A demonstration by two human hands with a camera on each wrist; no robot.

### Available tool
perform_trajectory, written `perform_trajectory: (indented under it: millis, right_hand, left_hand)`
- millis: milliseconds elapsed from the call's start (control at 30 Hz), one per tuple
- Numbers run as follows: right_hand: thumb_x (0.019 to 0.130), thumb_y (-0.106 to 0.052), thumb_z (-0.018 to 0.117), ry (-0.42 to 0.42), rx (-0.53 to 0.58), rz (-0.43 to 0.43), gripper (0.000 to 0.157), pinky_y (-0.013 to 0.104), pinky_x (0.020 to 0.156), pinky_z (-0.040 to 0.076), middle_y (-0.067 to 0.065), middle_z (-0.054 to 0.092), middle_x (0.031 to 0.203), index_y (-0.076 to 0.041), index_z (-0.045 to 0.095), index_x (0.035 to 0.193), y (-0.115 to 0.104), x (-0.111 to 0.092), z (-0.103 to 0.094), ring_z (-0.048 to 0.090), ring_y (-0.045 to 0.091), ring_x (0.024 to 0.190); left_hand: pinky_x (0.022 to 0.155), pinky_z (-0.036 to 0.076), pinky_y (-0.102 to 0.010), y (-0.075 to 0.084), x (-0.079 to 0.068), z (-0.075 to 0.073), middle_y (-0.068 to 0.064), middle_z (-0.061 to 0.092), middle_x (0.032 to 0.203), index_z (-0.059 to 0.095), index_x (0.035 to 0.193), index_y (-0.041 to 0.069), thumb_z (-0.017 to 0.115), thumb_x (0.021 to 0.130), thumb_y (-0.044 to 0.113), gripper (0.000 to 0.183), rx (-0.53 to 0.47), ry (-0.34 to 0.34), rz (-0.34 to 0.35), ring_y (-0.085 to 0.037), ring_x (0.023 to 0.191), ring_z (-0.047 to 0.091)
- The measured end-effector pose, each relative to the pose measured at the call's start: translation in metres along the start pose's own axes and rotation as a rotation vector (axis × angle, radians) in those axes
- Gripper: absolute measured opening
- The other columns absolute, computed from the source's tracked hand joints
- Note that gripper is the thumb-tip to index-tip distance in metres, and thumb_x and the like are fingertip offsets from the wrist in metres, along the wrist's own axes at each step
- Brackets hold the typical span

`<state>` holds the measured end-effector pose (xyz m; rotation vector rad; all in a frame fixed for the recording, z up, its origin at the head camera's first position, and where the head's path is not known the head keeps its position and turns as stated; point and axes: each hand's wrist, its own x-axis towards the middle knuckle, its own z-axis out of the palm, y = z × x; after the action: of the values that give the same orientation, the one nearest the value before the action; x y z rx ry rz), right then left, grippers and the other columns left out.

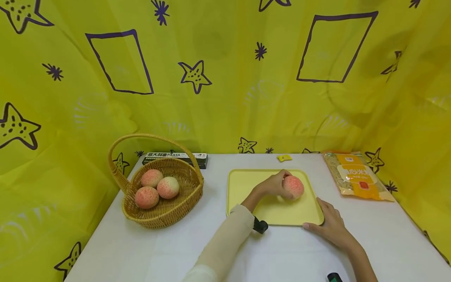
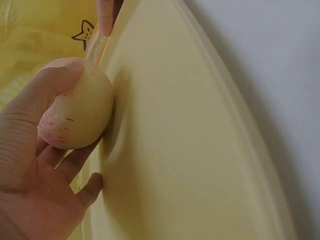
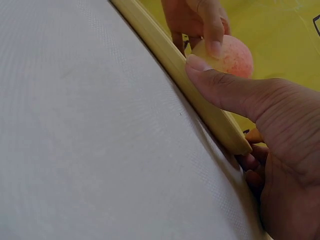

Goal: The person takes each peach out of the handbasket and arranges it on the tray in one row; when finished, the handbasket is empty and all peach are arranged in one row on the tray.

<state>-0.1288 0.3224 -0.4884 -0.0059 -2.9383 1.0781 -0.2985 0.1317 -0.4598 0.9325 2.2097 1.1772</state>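
My left hand point(image 1: 276, 185) holds a pink and cream peach point(image 1: 294, 187) over the right part of a pale yellow tray point(image 1: 246, 196). In the left wrist view the thumb lies across the peach point(image 2: 85, 112) and the fingers curl beneath it, close to the tray's surface. At the tray's front right corner, my right hand point(image 1: 332, 224) grips the rim. The right wrist view shows its thumb point(image 3: 220, 90) on the rim and its other fingers around the corner, partly hidden behind it.
To the left stands a wicker basket point(image 1: 192, 207) with a tall handle and three peaches point(image 1: 147, 197) inside. Behind it lies a dark pasta box point(image 1: 202, 160). A small yellow packet point(image 1: 284, 158) lies behind the tray, and an orange food bag point(image 1: 359, 176) at the right. Yellow cloth surrounds the table.
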Motion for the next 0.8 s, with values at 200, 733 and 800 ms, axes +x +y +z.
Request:
perform_trajectory:
  millis: [200, 733, 800]
  right_hand:
    - [0.082, -0.043, 0.075, -0.004, 0.001, -0.007, 0.106, 0.072, 0.096, 0.023, 0.038, 0.021, 0.147, 0.006, 0.013, 0.153, -0.001, 0.001, 0.0, 0.023, 0.056, 0.128]
    - [0.081, -0.041, 0.077, 0.014, 0.008, -0.024, 0.106, 0.071, 0.096, 0.023, 0.038, 0.022, 0.147, 0.007, 0.014, 0.152, 0.0, -0.001, 0.001, 0.024, 0.056, 0.127]
    - [0.081, -0.041, 0.077, 0.015, 0.012, -0.024, 0.106, 0.071, 0.096, 0.022, 0.038, 0.022, 0.147, 0.007, 0.015, 0.152, -0.001, -0.001, 0.0, 0.024, 0.056, 0.127]
  left_hand:
    - [0.084, 0.047, -0.019, 0.005, 0.015, 0.005, 0.0, 0.059, 0.118, 0.046, 0.131, 0.015, 0.083, 0.074, 0.02, 0.069, 0.035, 0.001, 0.016, -0.005, 0.097, 0.055]
    - [0.091, 0.045, -0.015, 0.009, 0.032, 0.01, -0.003, 0.057, 0.131, 0.048, 0.138, 0.011, 0.08, 0.078, 0.019, 0.068, 0.082, -0.038, 0.053, -0.005, 0.108, 0.055]
    - [0.09, 0.045, -0.015, 0.009, 0.032, 0.01, -0.002, 0.057, 0.13, 0.048, 0.139, 0.011, 0.08, 0.078, 0.021, 0.069, 0.078, -0.038, 0.054, -0.004, 0.106, 0.055]
